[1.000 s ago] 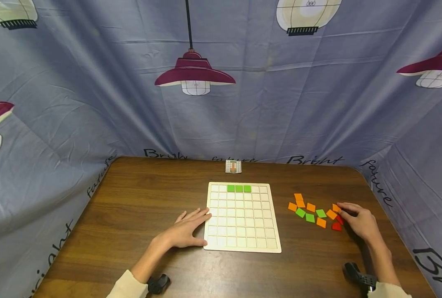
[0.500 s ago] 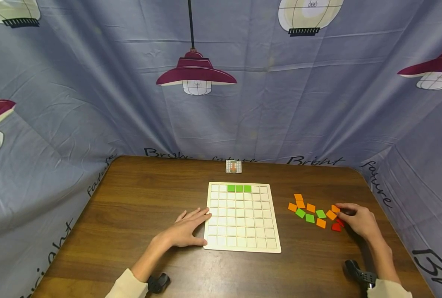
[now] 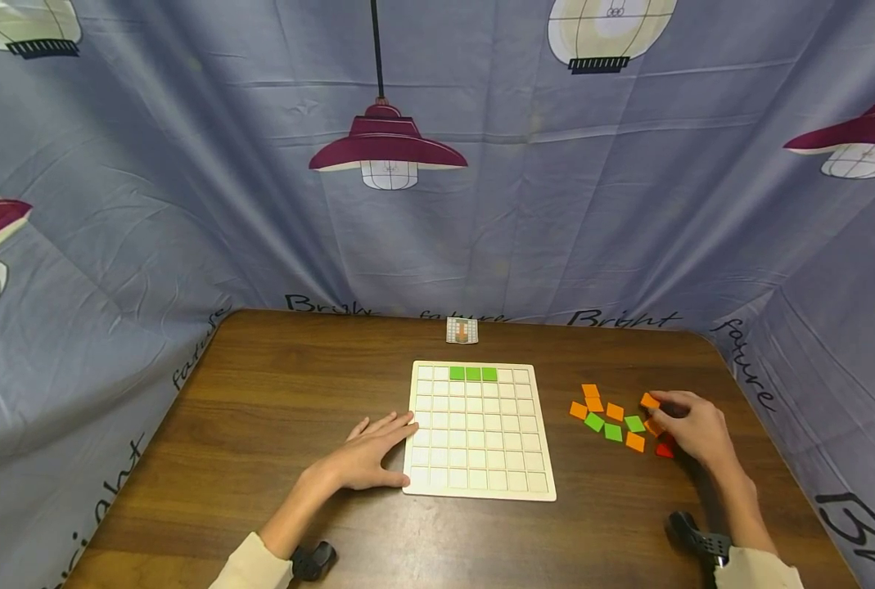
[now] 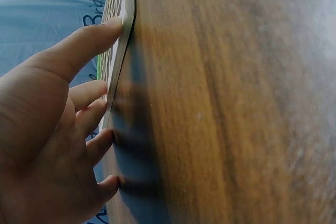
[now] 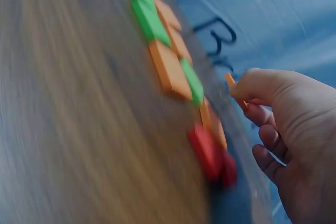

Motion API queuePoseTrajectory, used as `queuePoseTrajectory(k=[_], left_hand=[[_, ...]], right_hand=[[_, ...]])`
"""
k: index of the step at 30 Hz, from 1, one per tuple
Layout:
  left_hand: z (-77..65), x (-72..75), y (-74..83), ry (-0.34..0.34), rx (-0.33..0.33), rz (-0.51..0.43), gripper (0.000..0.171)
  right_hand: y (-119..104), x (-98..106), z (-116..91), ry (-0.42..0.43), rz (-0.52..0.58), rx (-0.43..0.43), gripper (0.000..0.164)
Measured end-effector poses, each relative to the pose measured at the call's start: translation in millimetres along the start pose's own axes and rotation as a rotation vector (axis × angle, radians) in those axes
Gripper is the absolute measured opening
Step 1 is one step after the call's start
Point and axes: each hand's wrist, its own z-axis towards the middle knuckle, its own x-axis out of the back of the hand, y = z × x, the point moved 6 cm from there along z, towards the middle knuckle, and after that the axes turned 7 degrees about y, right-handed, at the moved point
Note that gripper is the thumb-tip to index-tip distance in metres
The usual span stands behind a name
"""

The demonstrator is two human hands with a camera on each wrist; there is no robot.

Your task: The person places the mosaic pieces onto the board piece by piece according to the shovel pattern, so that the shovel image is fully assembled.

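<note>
A pale gridded board [image 3: 477, 442] lies on the table, with three green square tiles [image 3: 473, 374] side by side in its far row. My left hand [image 3: 367, 455] rests at the board's left edge, fingers spread; in the left wrist view the thumb [image 4: 89, 40] touches the rim. At the right, my right hand [image 3: 698, 429] pinches an orange square tile [image 3: 650, 401] between thumb and fingers, held above the table. The right wrist view shows that tile [image 5: 235, 92] edge-on. Below it lie loose orange tiles, green tiles [image 5: 149, 22] and red pieces [image 5: 206, 150].
Loose tiles [image 3: 613, 432] are scattered between the board and my right hand. A small printed grid card [image 3: 462, 330] lies at the table's back edge. A blue curtain [image 3: 511, 229] with printed lamps encloses the wooden table [image 3: 297, 368] at the back and sides.
My right hand has lifted the orange tile off the pile and moved slightly left with it. The left hand and the board stay where they were.
</note>
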Motion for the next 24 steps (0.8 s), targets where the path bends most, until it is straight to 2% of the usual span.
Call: queuePoseTrajectory(k=[5, 11, 24], left_hand=[[-0.2, -0.1, 0.0, 0.0, 0.0, -0.006, 0.08], [0.3, -0.3, -0.3, -0.002, 0.002, -0.013, 0.081], [-0.6, 1.6, 2.2, -0.006, 0.006, -0.031, 0.08]], right_hand=[[-32.3, -11.4, 9.4, -0.005, 0.048, 0.062, 0.031], [-73.5, -35.5, 19.8, -0.03, 0.107, 0.138, 0.029], [-157.9, -89.2, 34.8, -0.143, 0.25, 0.247, 0.03]])
